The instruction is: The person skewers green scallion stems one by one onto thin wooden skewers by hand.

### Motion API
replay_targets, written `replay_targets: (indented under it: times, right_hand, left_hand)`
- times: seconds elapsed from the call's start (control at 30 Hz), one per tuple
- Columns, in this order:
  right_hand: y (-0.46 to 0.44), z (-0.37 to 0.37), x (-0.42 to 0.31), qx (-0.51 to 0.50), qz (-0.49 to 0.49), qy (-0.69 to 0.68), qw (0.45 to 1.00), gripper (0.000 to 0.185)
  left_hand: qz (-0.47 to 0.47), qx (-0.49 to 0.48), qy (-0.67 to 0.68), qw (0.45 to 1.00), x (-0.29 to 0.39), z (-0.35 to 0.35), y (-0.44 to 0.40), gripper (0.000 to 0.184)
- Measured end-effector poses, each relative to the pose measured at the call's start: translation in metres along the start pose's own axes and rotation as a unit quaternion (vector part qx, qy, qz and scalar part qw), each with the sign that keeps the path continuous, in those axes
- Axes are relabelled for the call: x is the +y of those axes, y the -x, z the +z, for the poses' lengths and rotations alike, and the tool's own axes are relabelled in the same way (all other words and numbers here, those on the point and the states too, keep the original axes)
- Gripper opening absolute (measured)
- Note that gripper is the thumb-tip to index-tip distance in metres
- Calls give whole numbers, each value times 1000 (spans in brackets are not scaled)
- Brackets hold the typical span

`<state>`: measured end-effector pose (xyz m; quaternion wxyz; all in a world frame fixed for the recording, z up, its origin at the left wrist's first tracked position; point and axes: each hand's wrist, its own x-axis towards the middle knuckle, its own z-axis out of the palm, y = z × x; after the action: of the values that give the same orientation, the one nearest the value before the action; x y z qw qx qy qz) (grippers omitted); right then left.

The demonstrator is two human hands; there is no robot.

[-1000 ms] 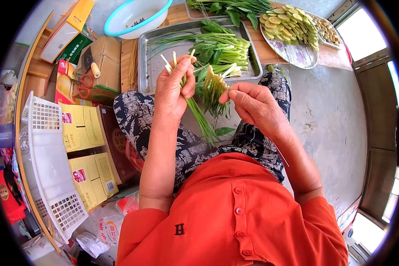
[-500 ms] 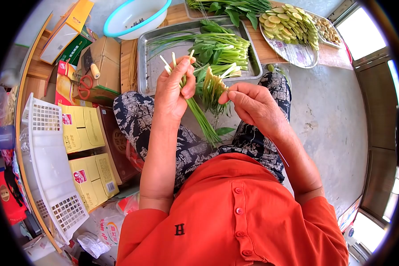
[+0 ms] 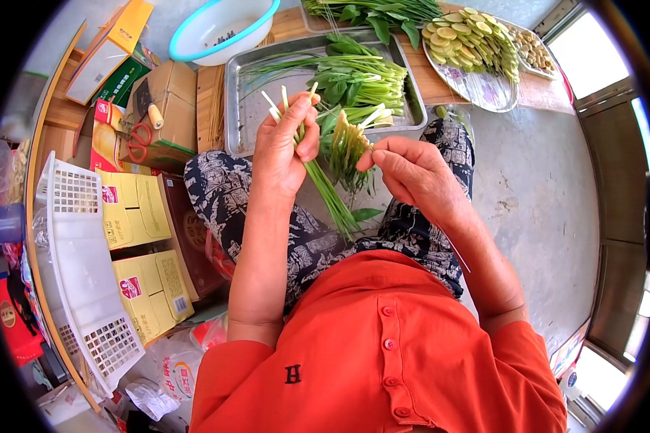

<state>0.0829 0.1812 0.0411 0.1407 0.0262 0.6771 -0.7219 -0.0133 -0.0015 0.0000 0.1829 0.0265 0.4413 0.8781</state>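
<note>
Head view, and it's all about the gap between two bare hands! Left hand (image 3: 285, 141) has its fingers wrapped around a slim bundle of green stems with pale cut ends (image 3: 328, 195); those ends fan out above the fist, while the long axis slants down and rightward over the lap. Right hand (image 3: 412, 169) shows a tight thumb-and-forefinger pinch, seemingly on a thin pale stick (image 3: 459, 254) whose other end pokes out beside the wrist (the pinch point itself is too small to be sure).

From those right fingers, the stems lie off to the left, and squarely between them droops a yellowish-topped bunch of limp greens (image 3: 348, 148), right beside the pinch, tips hanging downward. Left hand is clearly the nearer one to the stems, and that drooping bunch is what blocks the straight line across!

Beyond, a rectangular silver metal tray (image 3: 244, 119) sits on the brown wooden tabletop (image 3: 430, 81), loaded with leafy green bundles (image 3: 372, 83). Farther right, pale green round slices (image 3: 466, 36) crowd a plate; up left, a white basin with a blue rim (image 3: 209, 32).
</note>
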Motion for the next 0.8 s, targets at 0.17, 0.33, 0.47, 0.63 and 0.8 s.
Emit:
replay_targets:
  times: [0.17,0.33,0.47,0.63,0.8]
  right_hand:
    - [1,0,1,-3,3,-10,1000,28]
    - [1,0,1,-1,-6,6,1000,27]
    - [2,0,-2,-2,1,7,1000,27]
    - [1,0,-1,-7,-12,8,1000,27]
    - [1,-1,0,-13,-7,4,1000,26]
  left_hand:
    - [-3,-3,-11,1000,0,-1,0,20]
    - [-5,-1,-2,1000,2,0,1,23]
    - [-4,-2,-7,1000,3,-2,1,22]
    - [-14,-29,-15,999,5,-5,1,20]
    - [-23,-33,-23,999,6,-9,2,20]
